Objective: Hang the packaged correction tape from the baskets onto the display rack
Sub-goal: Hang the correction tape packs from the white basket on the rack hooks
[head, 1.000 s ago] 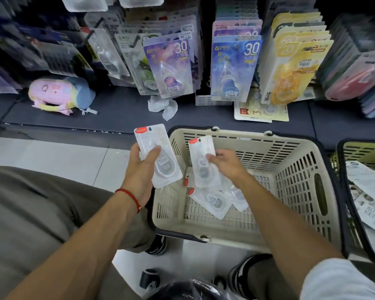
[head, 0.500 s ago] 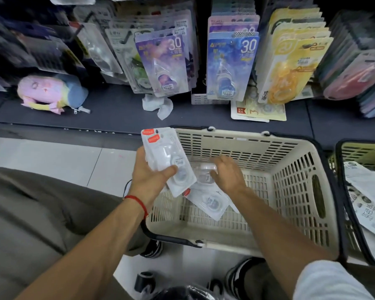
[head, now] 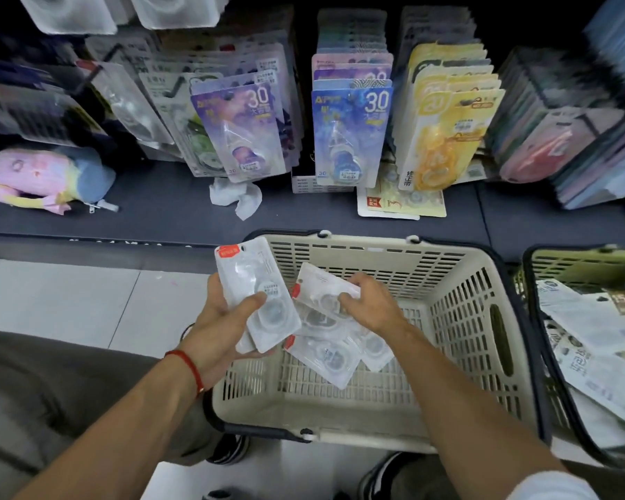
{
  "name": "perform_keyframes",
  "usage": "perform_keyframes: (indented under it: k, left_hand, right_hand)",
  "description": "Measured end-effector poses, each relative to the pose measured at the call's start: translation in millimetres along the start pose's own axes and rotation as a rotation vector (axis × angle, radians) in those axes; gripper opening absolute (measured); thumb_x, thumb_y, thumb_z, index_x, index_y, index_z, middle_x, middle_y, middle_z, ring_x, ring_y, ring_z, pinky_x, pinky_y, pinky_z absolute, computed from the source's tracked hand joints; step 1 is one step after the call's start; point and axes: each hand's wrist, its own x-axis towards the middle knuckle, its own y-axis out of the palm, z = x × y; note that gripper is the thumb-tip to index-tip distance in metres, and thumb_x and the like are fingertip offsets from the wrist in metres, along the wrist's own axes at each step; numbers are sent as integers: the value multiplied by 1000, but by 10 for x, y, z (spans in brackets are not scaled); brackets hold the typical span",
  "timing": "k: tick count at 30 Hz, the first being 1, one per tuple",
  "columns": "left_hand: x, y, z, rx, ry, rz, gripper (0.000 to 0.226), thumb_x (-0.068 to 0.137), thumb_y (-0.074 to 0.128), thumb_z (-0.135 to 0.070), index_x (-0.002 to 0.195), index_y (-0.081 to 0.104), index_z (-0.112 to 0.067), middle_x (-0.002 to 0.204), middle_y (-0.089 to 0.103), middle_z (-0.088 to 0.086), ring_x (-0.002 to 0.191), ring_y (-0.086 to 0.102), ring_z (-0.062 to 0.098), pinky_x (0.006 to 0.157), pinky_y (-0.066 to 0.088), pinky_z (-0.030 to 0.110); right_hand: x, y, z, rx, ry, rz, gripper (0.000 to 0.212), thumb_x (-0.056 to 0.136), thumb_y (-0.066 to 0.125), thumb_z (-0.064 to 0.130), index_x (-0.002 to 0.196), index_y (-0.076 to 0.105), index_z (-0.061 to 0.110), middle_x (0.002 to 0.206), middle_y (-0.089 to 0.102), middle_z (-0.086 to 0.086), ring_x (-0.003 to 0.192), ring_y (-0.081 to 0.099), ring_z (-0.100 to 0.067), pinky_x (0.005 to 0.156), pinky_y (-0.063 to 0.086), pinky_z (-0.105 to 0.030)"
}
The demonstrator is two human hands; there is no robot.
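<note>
My left hand (head: pixel 224 321) grips a small stack of clear correction tape packs (head: pixel 255 294) with red corner labels, held upright at the left rim of the beige basket (head: pixel 462 319). My right hand (head: pixel 374 304) pinches another clear pack (head: pixel 323 286), tilted and lifted just above the basket floor. More packs (head: pixel 334 353) lie loose in the basket under both hands. The display rack (head: pixel 350 135) behind holds rows of hanging purple, blue and yellow tape cards.
A second basket (head: pixel 589 268) with printed packets stands at the right. On the dark shelf (head: pixel 159 203) lie a pastel pouch (head: pixel 44 175), a crumpled white paper (head: pixel 237 198) and a loose yellow card (head: pixel 399 205). My knees and shoes flank the basket.
The pack my right hand held went onto the stack in my left hand. My right hand then dipped into the basket and now lifts another pack.
</note>
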Motion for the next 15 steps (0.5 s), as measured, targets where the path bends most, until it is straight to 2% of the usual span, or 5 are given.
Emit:
perform_keyframes:
  k: [5, 8, 11, 13, 15]
  left_hand:
    - [-5, 71, -66, -48, 30, 9, 44, 99, 72, -21, 125, 55, -51, 121, 74, -13, 103, 77, 23, 70, 63, 56]
    - [-81, 140, -181, -61, 100, 37, 43, 97, 74, -25, 125, 57, -53, 122, 74, -13, 108, 76, 23, 74, 63, 59]
    - [-221, 286, -382, -85, 177, 96, 43, 95, 76, -31, 125, 58, -56, 123, 75, -15, 107, 76, 15, 75, 65, 50]
    - [-305, 372, -564, -117, 232, 119, 43, 97, 74, -32, 129, 56, -54, 125, 74, -16, 109, 75, 14, 75, 65, 47]
    - [-357, 437, -794, -146, 280, 134, 46, 99, 71, -30, 134, 52, -52, 129, 72, -15, 111, 75, 15, 81, 65, 54]
  right_hand:
    - [-359, -474, 68, 638, 48, 2, 16, 68, 66, 35, 80, 69, 25, 80, 69, 4, 78, 62, -19, 65, 46, -31]
    - [-523, -759, 271, 900, -19, 85, 24, 72, 78, 34, 95, 80, 26, 93, 75, -1, 79, 68, -15, 64, 53, -29]
    - [-626, -905, 625, 924, -75, 201, 34, 87, 81, 38, 117, 78, 22, 115, 78, -6, 95, 74, -18, 78, 60, -34]
    - [-697, -979, 920, 887, -100, 240, 41, 89, 81, 39, 121, 74, 15, 115, 77, -10, 97, 73, -21, 82, 59, -36]
    - [-763, -1136, 1209, 832, -137, 225, 38, 86, 79, 38, 113, 72, 12, 107, 76, -9, 93, 73, -19, 77, 59, -33]
